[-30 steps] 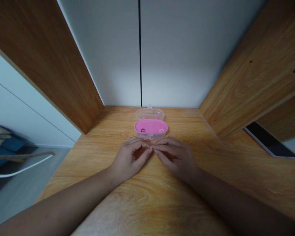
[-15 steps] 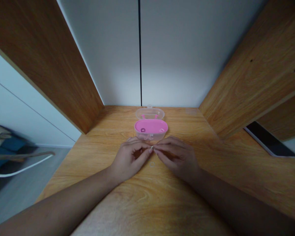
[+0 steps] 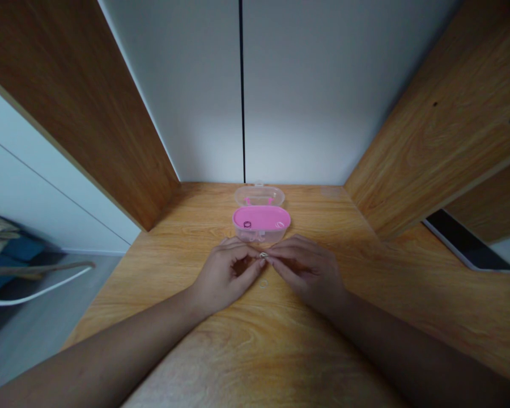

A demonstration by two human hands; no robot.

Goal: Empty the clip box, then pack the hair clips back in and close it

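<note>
Between the two hands sits a small looped band, pale with a darker line; its material is too small to make out. The thumb and forefinger of my left hand pinch its left side. From the right, my right hand pinches it the same way, fingertips almost touching the left ones. Below them a thin clear ring lies on the wooden table. Just beyond the fingers stands a clear plastic box with a pink tray on top. A dark loop and a whitish loop rest on the tray.
The box's clear lid is folded back towards the white wall panel. Wooden boards rise at left and right. A dark-screened flat device lies at the far right.
The small band has turned slightly between the fingertips, and its loop shows more clearly. Both hands stay in almost the same place.
</note>
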